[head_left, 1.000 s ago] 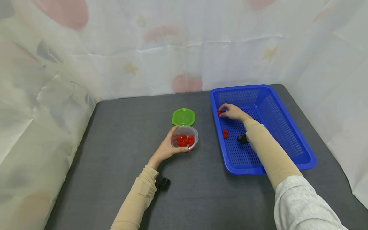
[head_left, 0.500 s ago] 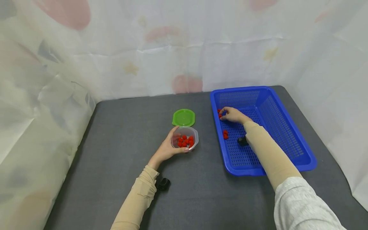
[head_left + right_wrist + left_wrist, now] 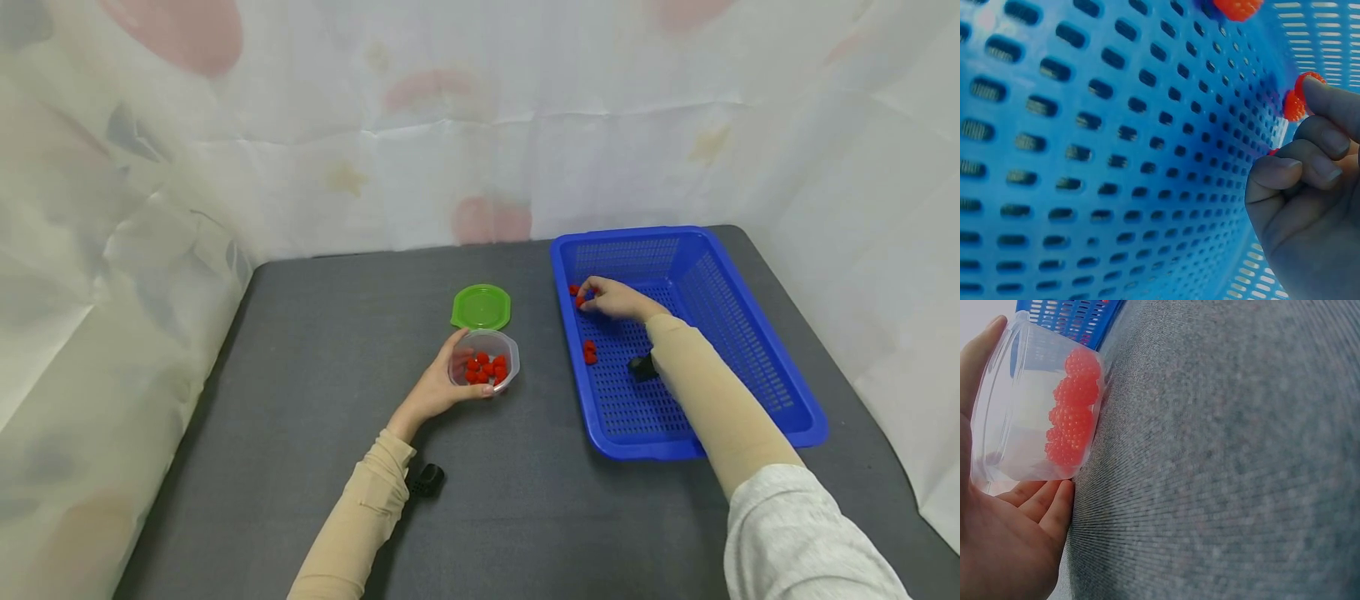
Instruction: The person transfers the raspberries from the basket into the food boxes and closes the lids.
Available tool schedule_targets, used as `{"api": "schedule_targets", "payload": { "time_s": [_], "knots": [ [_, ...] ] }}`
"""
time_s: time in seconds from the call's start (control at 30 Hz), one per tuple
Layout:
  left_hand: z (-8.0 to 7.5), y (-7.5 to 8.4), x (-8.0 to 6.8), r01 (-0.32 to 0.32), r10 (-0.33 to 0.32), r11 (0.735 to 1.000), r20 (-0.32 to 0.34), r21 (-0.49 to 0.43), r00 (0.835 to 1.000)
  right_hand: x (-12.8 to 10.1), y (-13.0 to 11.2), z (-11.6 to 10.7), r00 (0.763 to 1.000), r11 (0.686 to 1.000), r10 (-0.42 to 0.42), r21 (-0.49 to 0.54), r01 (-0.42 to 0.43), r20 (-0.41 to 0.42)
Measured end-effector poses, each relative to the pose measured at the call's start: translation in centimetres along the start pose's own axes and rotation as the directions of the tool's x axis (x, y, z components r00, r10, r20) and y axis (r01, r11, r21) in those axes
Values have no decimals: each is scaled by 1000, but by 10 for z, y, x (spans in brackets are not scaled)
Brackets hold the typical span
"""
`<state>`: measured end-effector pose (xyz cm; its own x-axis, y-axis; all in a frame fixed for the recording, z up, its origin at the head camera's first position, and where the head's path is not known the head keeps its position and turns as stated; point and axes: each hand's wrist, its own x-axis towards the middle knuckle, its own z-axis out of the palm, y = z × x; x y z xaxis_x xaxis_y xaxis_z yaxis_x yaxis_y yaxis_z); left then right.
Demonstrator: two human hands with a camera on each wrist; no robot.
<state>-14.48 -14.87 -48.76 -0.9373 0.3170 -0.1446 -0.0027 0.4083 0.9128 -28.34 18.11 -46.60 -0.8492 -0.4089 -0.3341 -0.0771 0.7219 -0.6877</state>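
My left hand (image 3: 433, 392) holds a clear plastic tub (image 3: 1029, 425) tilted, thumb along the near side and fingers behind it. Several red raspberries (image 3: 1072, 419) lie on the tub's bottom. My right hand (image 3: 618, 300) is inside the blue basket (image 3: 750, 350) near its left wall, fingers curled. In the right wrist view, the thumb tip presses on a raspberry (image 3: 1311, 81); another raspberry (image 3: 1294, 107) sits right beside it. Nearer the front, a pair of raspberries (image 3: 590, 352) lies along the basket's left side. The index fingertip is hidden in the right wrist view.
A green lid (image 3: 482, 307) lies on the grey table (image 3: 300, 417) just behind the tub. Patterned white curtains (image 3: 480, 125) stand along the back and both sides. A black wrist camera (image 3: 642, 367) hangs below the right forearm, over the basket floor.
My right hand has drawn slightly back and to the right from the basket's left wall, uncovering a raspberry there. The left hand and tub have stayed in place.
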Motion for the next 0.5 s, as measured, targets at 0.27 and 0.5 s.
{"api": "schedule_targets", "payload": {
  "time_s": [0.27, 0.5],
  "knots": [
    [3, -12, 5, 4, -4, 1000, -30, 18, 1000, -8, -5, -6, 1000, 1000, -1, 12, 0, 11],
    [4, -13, 6, 2, -2, 1000, -35, 17, 999, -17, -17, -14, 1000, 999, -8, 43, 9, -28]
  ]
}}
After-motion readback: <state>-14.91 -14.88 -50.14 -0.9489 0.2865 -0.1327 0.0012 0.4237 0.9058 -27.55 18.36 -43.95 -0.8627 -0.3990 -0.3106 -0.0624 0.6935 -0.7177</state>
